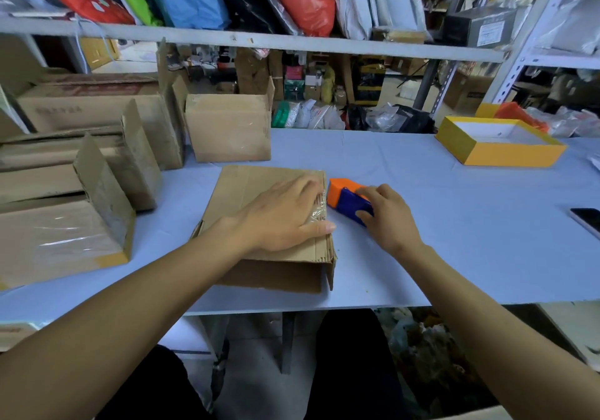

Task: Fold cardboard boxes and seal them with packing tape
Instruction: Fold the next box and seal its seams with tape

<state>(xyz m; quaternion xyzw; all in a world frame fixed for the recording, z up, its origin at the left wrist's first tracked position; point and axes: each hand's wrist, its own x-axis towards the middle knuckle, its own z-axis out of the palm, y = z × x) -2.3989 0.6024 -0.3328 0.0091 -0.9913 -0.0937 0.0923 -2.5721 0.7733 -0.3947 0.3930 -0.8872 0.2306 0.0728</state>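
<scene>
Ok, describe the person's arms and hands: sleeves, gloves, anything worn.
Both forearms are bare up to the frame edge, with no sleeves in view. The left hand and right hand wear no gloves. No rings, watch or wristband show on either. Nails are short and unpainted.

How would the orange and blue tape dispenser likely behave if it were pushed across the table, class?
The tape dispenser looks like hard plastic, so probably stiff and fairly light. Its blocky body lies low on the table, so it would likely slide rather than roll or tip. The right hand covers its near end, so a cutting edge cannot be ruled out.
</scene>
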